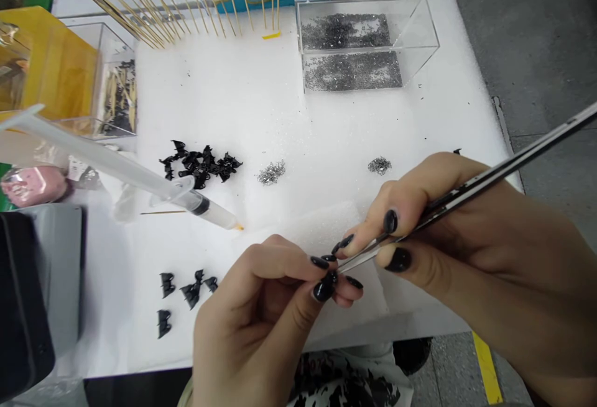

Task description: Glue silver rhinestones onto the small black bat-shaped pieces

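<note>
My left hand is closed in a pinch on a small black piece, mostly hidden by the fingertips. My right hand grips slim metal tweezers, whose tips meet the left fingertips at that piece. Left of my left hand lie several black bat-shaped pieces, and a heap of similar black pieces sits farther back. Two small piles of silvery bits, one at the middle and one nearer the right hand, rest on the white foam sheet.
A syringe with an orange tip slants in from the left. Clear boxes holding dark glittery strips stand at the back. Thin wooden sticks poke up from the foam's far edge. A grey device occupies the left side.
</note>
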`<state>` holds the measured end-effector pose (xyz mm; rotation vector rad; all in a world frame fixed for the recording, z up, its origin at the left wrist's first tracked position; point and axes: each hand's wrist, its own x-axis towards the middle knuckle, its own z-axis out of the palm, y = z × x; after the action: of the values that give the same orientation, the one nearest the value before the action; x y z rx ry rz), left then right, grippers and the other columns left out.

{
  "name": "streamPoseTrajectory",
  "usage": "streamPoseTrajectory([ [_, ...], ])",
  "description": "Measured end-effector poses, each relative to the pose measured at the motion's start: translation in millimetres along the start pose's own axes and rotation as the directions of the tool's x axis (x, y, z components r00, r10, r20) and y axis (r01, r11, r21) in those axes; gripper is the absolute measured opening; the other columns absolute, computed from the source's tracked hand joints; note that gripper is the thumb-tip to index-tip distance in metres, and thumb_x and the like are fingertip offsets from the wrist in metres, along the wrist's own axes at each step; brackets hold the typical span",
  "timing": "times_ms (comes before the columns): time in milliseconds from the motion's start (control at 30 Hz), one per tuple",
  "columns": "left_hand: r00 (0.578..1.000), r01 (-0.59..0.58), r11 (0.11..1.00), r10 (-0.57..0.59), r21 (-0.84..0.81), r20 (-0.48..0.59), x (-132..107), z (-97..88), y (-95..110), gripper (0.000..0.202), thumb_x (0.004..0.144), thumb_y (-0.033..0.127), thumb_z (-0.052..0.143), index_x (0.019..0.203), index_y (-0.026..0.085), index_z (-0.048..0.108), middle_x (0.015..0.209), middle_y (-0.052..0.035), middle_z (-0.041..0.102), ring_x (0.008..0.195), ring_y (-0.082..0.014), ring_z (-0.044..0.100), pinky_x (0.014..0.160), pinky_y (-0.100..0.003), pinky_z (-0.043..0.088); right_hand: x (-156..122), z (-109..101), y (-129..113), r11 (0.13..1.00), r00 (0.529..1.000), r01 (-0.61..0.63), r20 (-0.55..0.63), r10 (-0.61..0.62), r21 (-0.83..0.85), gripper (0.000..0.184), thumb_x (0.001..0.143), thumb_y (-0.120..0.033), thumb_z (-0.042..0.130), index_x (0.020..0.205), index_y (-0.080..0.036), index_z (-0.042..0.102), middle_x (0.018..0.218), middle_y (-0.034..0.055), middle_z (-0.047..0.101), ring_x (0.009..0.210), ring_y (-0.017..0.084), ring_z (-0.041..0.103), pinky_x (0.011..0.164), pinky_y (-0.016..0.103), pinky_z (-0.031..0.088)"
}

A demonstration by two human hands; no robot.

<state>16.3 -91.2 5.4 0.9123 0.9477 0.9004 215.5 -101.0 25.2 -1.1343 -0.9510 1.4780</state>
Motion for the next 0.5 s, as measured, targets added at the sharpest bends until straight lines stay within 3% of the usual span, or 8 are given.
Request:
streamPoseTrajectory([
  [200,1.000,-0.005,1.000,0.005,0.021,0.001,0.6,0.9,0.1,0.034,0.101,-0.001,0.066,0.101,0.031,0.079,0.089,0.0047,0.080,0.083,-0.0144,0.083,0.080,-0.020,0.068,5.5,-4.0,1.1,0.993,0.996,-0.075,0.062,0.070,0.094,0.028,0.097,-0.002,0.070,0.094,-0.030,0.069,0.081,-0.0064,0.075,0.076,0.012,0.080,0.071,0.019,0.069],
  [367,1.000,0.008,1.000,-0.008,-0.011,0.009,0.8,0.2,-0.6,0.034,0.102,-0.001,0.066,0.101,0.031,0.079,0.089,0.0047,0.080,0.084,-0.0137,0.083,0.082,-0.019,0.068,7.5,-2.4,2.9,0.998,0.999,-0.031,0.027,0.029,0.050,0.030,0.097,0.000,0.070,0.093,-0.029,0.067,0.080,-0.0078,0.075,0.076,0.009,0.079,0.071,0.013,0.066],
  [500,1.000,0.012,0.999,-0.012,-0.050,0.014,0.6,0.0,-1.1,0.035,0.101,-0.003,0.065,0.102,0.029,0.080,0.089,0.0034,0.079,0.085,-0.0134,0.083,0.084,-0.018,0.068,9.8,-1.8,0.7,0.999,0.998,-0.004,0.057,0.007,-0.048,0.021,0.099,-0.012,0.073,0.094,-0.029,0.063,0.078,-0.0071,0.074,0.080,0.009,0.080,0.073,0.012,0.065],
])
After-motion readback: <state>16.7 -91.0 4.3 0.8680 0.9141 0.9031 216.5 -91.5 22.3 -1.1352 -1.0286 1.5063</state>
